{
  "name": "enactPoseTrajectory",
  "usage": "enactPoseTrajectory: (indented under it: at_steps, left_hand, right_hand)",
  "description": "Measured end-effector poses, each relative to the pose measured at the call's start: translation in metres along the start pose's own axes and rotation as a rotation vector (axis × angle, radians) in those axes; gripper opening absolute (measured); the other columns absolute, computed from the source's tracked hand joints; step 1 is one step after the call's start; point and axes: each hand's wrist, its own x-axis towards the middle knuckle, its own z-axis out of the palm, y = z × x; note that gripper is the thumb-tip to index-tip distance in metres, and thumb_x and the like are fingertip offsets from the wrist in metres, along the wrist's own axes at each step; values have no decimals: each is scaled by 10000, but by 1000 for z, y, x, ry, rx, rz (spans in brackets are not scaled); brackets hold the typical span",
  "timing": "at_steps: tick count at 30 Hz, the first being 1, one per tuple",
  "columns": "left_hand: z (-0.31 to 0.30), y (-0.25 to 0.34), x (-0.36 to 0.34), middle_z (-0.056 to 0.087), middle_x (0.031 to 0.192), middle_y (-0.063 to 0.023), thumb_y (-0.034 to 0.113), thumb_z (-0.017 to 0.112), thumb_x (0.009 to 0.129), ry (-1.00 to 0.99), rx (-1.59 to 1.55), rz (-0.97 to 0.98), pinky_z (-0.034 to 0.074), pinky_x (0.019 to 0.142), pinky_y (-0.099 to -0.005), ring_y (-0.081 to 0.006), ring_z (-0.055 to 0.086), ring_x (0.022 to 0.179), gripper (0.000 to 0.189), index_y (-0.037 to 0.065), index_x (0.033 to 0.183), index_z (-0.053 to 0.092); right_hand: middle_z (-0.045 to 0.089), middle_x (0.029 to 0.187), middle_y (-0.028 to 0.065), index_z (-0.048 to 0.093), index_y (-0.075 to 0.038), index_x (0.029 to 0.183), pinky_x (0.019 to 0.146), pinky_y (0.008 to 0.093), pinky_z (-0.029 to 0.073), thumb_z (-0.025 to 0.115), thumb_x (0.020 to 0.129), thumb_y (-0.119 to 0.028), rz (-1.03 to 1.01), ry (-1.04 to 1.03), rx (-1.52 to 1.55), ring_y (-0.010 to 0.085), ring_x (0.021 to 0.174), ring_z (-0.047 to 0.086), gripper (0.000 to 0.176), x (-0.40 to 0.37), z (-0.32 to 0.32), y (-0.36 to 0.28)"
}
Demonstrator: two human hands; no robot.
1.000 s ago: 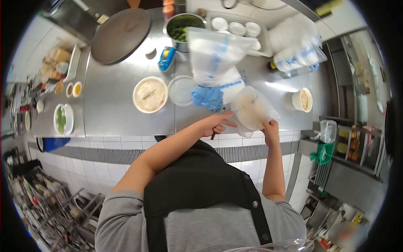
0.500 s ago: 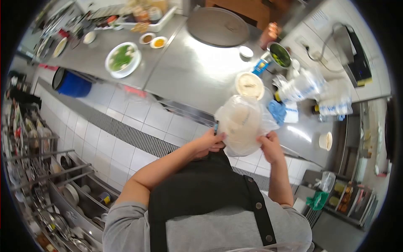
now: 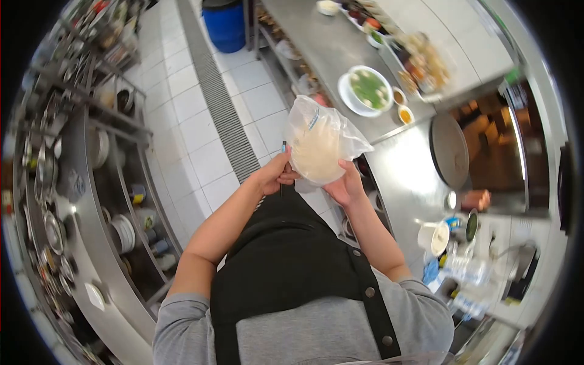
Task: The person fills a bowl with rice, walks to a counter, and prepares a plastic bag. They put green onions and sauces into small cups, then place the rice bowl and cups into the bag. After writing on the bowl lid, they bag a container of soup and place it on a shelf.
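Note:
A clear plastic bag [image 3: 321,143] with pale, whitish food inside is held up in front of my chest, above the tiled floor. My left hand [image 3: 272,174] grips the bag's lower left side and also has a thin dark pen-like stick [image 3: 283,159] between its fingers. On the lower right, my right hand [image 3: 347,185] cups the bag from beneath. The bag's top is bunched and has a blue marking.
A steel counter [image 3: 322,42] runs along the right with a plate of green soup [image 3: 367,89], small sauce dishes [image 3: 403,104], a round dark griddle [image 3: 449,150] and a white tub [image 3: 434,237]. A blue barrel [image 3: 226,25] stands on the floor. Shelves of pots [image 3: 73,176] line the left.
I have turned left, away from the counter, carrying the bag with both hands. The bag has risen and now hangs over the floor instead of the counter's edge.

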Motion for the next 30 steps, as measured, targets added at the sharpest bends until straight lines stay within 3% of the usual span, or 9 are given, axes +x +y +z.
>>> enactPoseTrajectory:
  at_steps: [2,3,7,13,16,21,24,26,30]
  left_hand:
    - [-44,17,8,383,679,62,676,291,997,91,-18,28,231,411,-191,-22,252,485,616,126,1040,563]
    - [-59,30,9,522,760,28,591,369,1037,156,-15,57,239,406,-197,-19,265,474,537,110,1145,584]
    - [-121,80,5,679,1152,-107,363,568,1007,829,108,260,236,406,-193,-13,293,471,429,73,1323,553]
    - [-273,83,-35,694,1110,-130,375,663,946,1249,-113,239,238,378,-184,-9,282,439,469,53,1272,562]
    - [-327,23,-57,719,1000,-146,362,672,942,1459,-211,108,247,361,-215,-30,318,395,426,45,1217,597]
    - [-332,-145,-102,723,819,-130,374,670,919,1514,-387,-410,301,365,-274,-112,383,389,378,43,1097,634]
    - [-315,-254,-132,687,711,-119,367,680,909,1277,-202,-773,413,407,-368,-198,527,449,342,35,990,706]
    - [-301,-224,-123,674,674,-111,364,729,872,1112,-241,-1053,458,453,-370,-207,585,496,353,47,1026,718]
    - [-346,-243,-113,692,690,-113,332,762,849,1184,10,-727,461,459,-352,-193,599,506,336,43,1015,724]
  right_hand:
    - [449,1498,159,326,-25,1506,1121,508,375,680,838,-293,67,-34,59,327,1364,456,802,63,-4,6]
    - [451,1497,157,329,-25,1505,1123,511,376,675,836,-285,94,-47,70,329,1362,459,797,95,-5,9]
    - [465,1487,149,352,-34,1496,1132,512,379,670,821,-242,156,-57,116,333,1359,464,774,236,-38,15]
    - [520,1423,132,437,-60,1438,1119,502,397,682,760,-151,198,48,99,324,1319,494,727,425,-127,-6]
    - [535,1400,127,460,-75,1419,1116,503,398,675,741,-128,190,214,106,323,1305,499,713,499,-170,-18]
    - [524,1413,132,457,-87,1425,1128,529,373,669,728,-110,59,333,122,345,1327,472,729,579,-212,-23]
    - [512,1428,139,449,-84,1432,1135,561,351,664,721,-100,-38,382,101,360,1339,457,742,615,-218,-32]
    - [503,1439,144,444,-85,1437,1139,581,337,660,719,-93,-85,399,50,366,1349,446,750,640,-221,-40]
    - [488,1455,136,448,-85,1431,1145,590,317,634,736,-118,-97,400,36,362,1362,430,720,702,-214,-43]
